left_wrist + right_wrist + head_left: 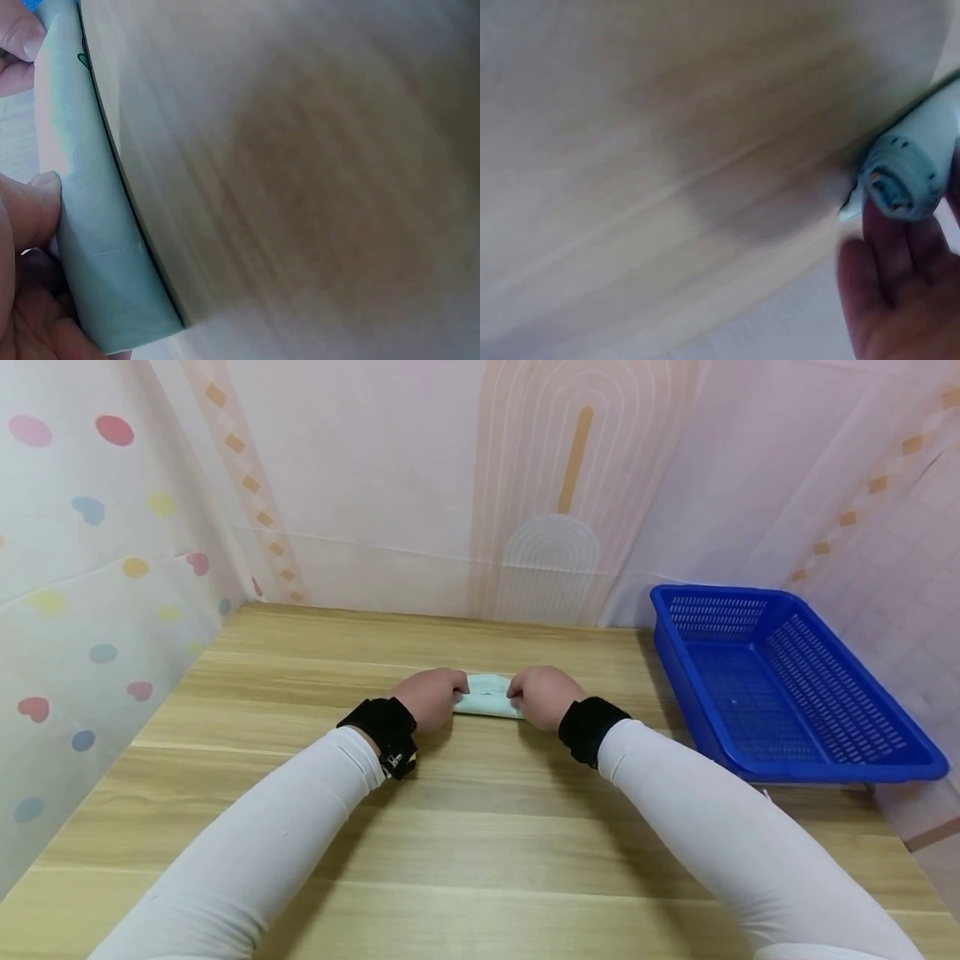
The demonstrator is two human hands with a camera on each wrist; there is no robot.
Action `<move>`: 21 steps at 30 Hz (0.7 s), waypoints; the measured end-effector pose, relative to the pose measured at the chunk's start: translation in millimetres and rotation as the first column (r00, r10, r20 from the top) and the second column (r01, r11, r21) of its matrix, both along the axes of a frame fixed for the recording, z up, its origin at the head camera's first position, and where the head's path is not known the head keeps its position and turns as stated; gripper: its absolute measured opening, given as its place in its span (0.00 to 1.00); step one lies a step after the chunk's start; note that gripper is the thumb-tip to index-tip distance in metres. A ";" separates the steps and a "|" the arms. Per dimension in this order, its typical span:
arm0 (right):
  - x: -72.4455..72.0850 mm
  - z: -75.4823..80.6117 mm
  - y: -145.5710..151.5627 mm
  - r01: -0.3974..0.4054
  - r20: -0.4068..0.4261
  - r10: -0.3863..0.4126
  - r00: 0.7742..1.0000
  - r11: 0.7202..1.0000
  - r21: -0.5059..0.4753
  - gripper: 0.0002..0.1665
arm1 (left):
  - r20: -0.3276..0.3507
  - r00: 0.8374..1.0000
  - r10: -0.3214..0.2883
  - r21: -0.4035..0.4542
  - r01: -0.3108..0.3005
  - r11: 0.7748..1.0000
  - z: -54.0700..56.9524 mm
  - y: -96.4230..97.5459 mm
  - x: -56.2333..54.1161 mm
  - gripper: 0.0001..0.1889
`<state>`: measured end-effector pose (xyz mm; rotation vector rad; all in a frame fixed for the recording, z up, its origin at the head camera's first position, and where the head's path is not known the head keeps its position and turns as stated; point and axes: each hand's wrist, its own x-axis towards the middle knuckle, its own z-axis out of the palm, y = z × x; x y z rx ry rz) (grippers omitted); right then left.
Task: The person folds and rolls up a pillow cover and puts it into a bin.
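A pale mint-green rolled piece of thin, cloth-like material (489,705) lies crosswise near the middle of the table. Its left end is pinched by my left hand (432,699), and my right hand (550,697) holds the right end. In the left wrist view, the thumb presses the smooth outer side of the roll (112,262), which carries a small dark green mark; the other hand's fingertips show at upper left. Seen from the right wrist, the roll's end (904,180) shows wound layers with dark dots and a bluish, patterned core, the fingers lying beneath it.
A blue plastic basket (697,693) with slotted sides stands at the right of the wooden table (465,852). Patterned curtains (375,485) hang behind the table and along its sides. Both wrists wear black bands.
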<state>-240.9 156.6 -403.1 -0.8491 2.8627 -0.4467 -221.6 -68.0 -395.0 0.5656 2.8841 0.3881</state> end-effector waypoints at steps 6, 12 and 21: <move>10.3 -0.7 -4.0 -0.109 -0.173 0.123 0.977 0.990 0.087 0.09 | 0.026 0.999 0.025 0.029 -0.026 0.999 -0.5 -1.1 1.2 0.13; 15.2 -3.2 -4.4 -0.136 -0.170 0.152 0.974 0.986 0.099 0.09 | -0.043 0.998 0.036 -0.002 -0.036 0.999 -2.3 0.6 5.5 0.10; 13.7 -5.9 -0.9 -0.122 -0.135 0.131 0.982 0.990 0.072 0.03 | -0.326 0.932 -0.159 -0.286 0.063 0.956 2.0 9.6 20.2 0.10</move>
